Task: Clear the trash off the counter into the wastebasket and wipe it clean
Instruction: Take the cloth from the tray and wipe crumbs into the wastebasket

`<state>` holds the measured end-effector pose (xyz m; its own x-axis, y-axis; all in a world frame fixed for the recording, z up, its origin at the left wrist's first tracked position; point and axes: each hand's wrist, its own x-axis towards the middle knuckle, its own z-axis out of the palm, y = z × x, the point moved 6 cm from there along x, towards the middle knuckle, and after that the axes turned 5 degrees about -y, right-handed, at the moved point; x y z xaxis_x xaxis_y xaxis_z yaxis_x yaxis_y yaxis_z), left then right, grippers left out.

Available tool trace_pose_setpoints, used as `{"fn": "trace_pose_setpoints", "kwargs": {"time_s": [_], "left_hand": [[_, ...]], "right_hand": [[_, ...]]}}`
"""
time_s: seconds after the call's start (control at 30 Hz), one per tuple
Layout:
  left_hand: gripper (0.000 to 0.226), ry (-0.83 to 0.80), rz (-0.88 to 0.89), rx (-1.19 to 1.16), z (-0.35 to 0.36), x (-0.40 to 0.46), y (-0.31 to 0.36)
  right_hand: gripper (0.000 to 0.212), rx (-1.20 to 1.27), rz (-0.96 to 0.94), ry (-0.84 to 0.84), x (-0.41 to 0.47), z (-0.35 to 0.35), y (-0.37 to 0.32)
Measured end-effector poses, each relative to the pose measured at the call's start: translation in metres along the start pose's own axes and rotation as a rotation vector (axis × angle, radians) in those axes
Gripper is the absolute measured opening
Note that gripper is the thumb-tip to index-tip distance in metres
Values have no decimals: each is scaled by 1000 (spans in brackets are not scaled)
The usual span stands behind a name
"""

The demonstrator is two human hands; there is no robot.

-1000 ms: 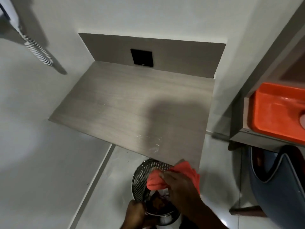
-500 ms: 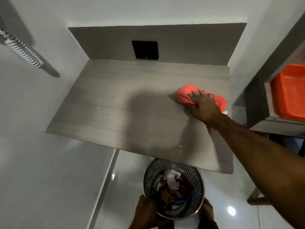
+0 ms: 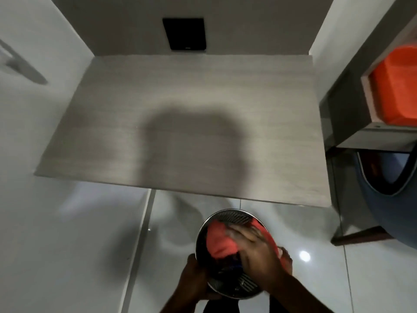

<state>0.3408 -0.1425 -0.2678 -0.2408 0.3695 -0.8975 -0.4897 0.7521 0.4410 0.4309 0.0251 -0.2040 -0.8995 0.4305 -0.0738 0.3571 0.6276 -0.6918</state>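
Observation:
The grey wood-grain counter (image 3: 126, 123) fills the upper middle of the view with nothing lying on it. Below its front edge, my left hand (image 3: 194, 281) grips the left rim of a round metal mesh wastebasket (image 3: 232, 216) with dark trash inside. My right hand (image 3: 255, 251) holds a red-orange cloth (image 3: 220, 242) over the basket's mouth, the cloth bunched under my fingers and draped across the opening. The frame is motion-blurred.
A black wall plate (image 3: 185, 33) sits on the back panel. An orange bin (image 3: 397, 86) rests in a grey shelf unit (image 3: 347, 114) at right, with a blue chair (image 3: 383, 199) beneath it. White walls enclose the counter; glossy floor tiles (image 3: 171, 233) lie below.
My right hand has swept the cloth from the counter's right side down to the wastebasket mouth. My left hand keeps its hold on the basket rim.

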Motion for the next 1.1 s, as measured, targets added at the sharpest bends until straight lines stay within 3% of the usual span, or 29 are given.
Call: {"fn": "trace_pose_setpoints", "kwargs": {"time_s": [0.23, 0.5, 0.7, 0.87, 0.93, 1.0, 1.1], "left_hand": [[52, -74, -22, -82, 43, 129, -63], [34, -37, -104, -259, 123, 275, -132], [34, 28, -135, -361, 156, 322, -158], [27, 88, -249, -242, 156, 296, -156], [21, 194, -140, -153, 149, 255, -118], [40, 291, 181, -16, 136, 194, -56], [59, 239, 528, 117, 122, 84, 31]], "right_hand": [[44, 160, 270, 156, -24, 54, 134], [43, 274, 480, 99, -62, 125, 275], [41, 158, 473, 149, -71, 136, 315], [42, 185, 478, 109, -73, 127, 294], [44, 169, 471, 118, -73, 107, 261], [45, 122, 464, 164, -72, 76, 213], [47, 76, 415, 214, -65, 27, 127]]}}
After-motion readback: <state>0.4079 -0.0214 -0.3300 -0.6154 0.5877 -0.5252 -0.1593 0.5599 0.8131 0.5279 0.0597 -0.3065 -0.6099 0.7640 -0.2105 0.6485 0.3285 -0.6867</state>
